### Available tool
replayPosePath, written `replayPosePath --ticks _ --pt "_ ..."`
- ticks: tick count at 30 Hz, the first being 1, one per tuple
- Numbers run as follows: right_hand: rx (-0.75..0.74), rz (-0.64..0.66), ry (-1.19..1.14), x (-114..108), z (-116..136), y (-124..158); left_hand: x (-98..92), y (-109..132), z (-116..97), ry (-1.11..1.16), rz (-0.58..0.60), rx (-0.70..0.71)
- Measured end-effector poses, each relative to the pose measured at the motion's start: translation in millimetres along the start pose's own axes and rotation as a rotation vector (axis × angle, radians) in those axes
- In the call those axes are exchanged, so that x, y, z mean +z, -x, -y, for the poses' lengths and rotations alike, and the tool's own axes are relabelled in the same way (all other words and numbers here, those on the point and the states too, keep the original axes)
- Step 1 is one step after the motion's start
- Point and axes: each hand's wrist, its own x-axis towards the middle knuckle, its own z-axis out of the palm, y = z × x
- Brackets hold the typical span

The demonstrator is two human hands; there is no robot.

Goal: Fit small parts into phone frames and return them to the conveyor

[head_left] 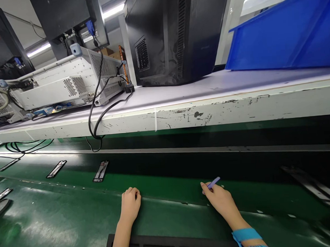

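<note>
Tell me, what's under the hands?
The left hand and right hand, holding a purple pen, rest on a green conveyor belt; the belt right beneath them is covered, so it can't be seen.

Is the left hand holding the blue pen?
No, the left hand rests on the green belt with nothing visible in it; the right hand holds the blue pen.
</note>
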Motion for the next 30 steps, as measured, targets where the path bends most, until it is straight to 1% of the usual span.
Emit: replayPosePath --ticks 10,20,22,27,30 --pt "0.028 0.013 0.002 -1.1 2.1 0.5 1.7 -0.4 -0.5 -0.004 0.002 -0.001" --pt "-0.008 0.026 -0.007 0.2 4.2 0.5 3.3 2.6 -5.7 0.012 0.026 -0.024" --pt "-0.031 0.042 -0.011 1.1 6.5 2.5 3.9 2.7 -6.0 0.015 0.027 -0.034" --pt "-0.155 0.117 -0.057 3.5 15.7 11.3 5.8 3.0 -5.1 0.020 0.032 -0.045" --pt "-0.193 0.171 -0.061 4.1 19.3 16.1 6.0 3.1 -4.4 0.021 0.032 -0.044"
